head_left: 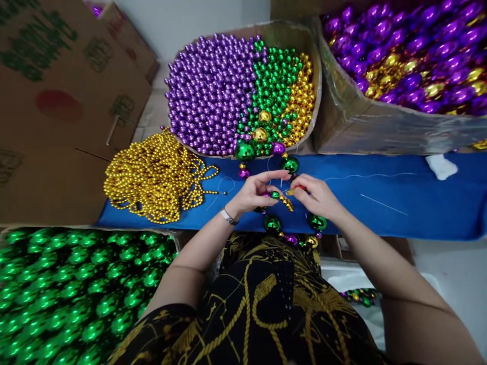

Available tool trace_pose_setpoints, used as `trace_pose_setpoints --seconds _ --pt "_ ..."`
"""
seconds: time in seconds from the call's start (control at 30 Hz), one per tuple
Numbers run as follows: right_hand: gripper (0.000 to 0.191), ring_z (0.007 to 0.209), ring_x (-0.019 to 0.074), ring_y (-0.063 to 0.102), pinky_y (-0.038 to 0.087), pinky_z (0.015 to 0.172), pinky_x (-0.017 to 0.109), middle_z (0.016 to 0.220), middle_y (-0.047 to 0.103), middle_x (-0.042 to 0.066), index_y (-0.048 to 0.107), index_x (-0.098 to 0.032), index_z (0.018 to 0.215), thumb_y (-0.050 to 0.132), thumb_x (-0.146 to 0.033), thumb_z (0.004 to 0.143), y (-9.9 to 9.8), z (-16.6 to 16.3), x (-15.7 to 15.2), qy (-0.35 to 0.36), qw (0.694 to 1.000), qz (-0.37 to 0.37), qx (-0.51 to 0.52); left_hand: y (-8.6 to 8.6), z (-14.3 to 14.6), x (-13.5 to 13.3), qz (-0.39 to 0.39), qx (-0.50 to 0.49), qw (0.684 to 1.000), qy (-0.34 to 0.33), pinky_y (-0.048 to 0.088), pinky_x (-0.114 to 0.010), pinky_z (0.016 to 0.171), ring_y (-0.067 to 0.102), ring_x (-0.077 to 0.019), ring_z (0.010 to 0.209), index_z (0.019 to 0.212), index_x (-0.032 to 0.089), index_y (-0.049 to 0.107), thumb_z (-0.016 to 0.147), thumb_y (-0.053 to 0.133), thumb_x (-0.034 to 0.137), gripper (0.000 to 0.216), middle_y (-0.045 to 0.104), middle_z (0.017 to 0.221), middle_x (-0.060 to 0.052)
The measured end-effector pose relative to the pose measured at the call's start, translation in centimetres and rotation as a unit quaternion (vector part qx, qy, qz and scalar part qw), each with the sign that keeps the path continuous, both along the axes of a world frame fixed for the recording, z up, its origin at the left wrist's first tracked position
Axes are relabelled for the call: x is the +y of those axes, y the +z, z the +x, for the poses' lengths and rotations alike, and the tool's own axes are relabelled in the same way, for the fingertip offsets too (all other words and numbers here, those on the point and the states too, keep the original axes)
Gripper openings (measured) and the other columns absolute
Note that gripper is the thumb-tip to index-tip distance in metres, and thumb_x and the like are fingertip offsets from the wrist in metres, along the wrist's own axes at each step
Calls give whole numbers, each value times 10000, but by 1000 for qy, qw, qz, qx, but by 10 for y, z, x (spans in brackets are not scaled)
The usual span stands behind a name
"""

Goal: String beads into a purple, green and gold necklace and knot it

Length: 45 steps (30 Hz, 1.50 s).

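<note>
In the head view, my left hand is closed on the string of a bead necklace. A green bead shows at its fingertips, and a short run of small gold beads hangs beside them. My right hand pinches a small red and yellow object, mostly hidden by the fingers, close to the gold beads. The necklace loops around both hands, with large green beads, purple beads and gold beads. Its far end rests against the open bead box.
Behind the hands stands a box of purple, green and gold beads. Gold bead strands lie piled at left on the blue cloth. A needle and white scrap lie at right. Large green beads fill the lower left.
</note>
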State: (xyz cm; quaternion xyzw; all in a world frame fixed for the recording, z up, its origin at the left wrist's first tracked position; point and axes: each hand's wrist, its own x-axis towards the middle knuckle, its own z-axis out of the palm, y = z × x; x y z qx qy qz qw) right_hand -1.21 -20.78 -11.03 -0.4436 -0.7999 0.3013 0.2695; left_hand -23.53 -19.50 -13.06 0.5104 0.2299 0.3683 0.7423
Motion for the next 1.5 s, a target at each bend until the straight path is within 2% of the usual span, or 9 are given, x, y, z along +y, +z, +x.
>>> trace_pose_setpoints --seconds 0.4,0.83,0.93,1.0,1.13,1.23,1.33,1.43,1.5 --pt "279 787 186 553 433 739 332 820 629 50 572 -208 801 467 -422 944 -4 -4 6 1 993 103 -49 -2 2 1 -10 -7 1000 2 551 -225 718 701 -161 904 1297 260 632 635 855 191 702 588 1388 -129" --pt "341 814 206 528 433 774 353 843 617 64 601 -212 870 455 -512 945 4 5 9 24 982 151 -110 3 0 2 0 -4 1000 -9 559 -235 746 707 -174 933 1317 258 616 663 836 178 695 570 1409 -136" --pt "319 914 225 583 458 824 367 982 651 75 597 -230 1082 433 -473 957 -3 35 -4 -54 987 103 -108 14 0 3 32 22 999 -3 562 -226 697 705 -193 956 1331 251 603 691 815 195 676 546 1430 -148" --pt "360 936 232 607 466 819 363 1049 661 89 558 -231 1192 413 -466 960 -19 69 -17 -165 977 57 -125 24 0 4 71 40 997 11 561 -218 684 699 -196 983 1328 261 602 712 800 196 650 542 1434 -134" --pt "409 924 280 592 454 835 416 968 672 145 642 -183 996 378 -492 950 -67 136 -48 -323 911 1 -257 43 3 9 144 61 987 42 585 -261 754 686 -200 1016 1321 256 600 746 777 213 603 567 1400 -113" --pt "429 1011 334 561 431 876 511 1085 655 177 685 -181 982 436 -524 918 -81 153 -61 -377 867 11 -325 57 6 16 179 51 980 67 596 -308 795 684 -208 1011 1317 250 603 757 772 226 585 594 1364 -102" --pt "437 1142 349 536 422 940 545 1299 574 182 659 -206 1178 493 -508 909 -54 128 -54 -359 896 77 -248 78 10 25 220 33 970 94 592 -347 832 683 -229 1023 1336 264 593 749 786 230 618 598 1353 -87" --pt "441 1043 246 623 504 922 423 1224 635 117 581 -247 1299 504 -483 934 -3 78 -30 -229 971 67 -34 113 13 30 270 34 955 118 591 -343 806 679 -260 1056 1375 284 558 733 805 271 688 556 1401 -71" --pt "463 981 210 642 528 904 392 1210 644 87 565 -259 1303 566 -500 908 29 42 -13 -147 984 63 73 140 15 31 300 45 943 140 584 -335 801 667 -285 1097 1399 270 534 732 807 299 721 527 1426 -69"
